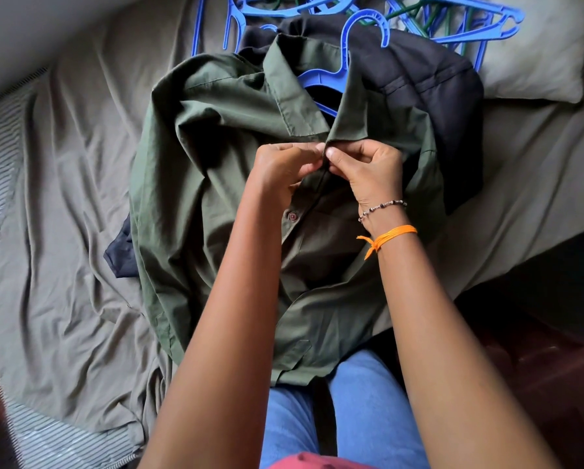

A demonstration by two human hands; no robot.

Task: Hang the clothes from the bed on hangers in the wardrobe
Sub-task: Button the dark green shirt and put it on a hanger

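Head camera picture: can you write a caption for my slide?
Both hands, left and right, pinch the green shirt at its top button, a blue hanger already inside its collar.

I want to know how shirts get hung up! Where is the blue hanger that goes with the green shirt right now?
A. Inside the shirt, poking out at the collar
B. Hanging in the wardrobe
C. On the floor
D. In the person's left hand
A: the blue hanger sits inside the green shirt, its hook sticking out past the collar, while both hands pinch the shirt's front just below the collar.
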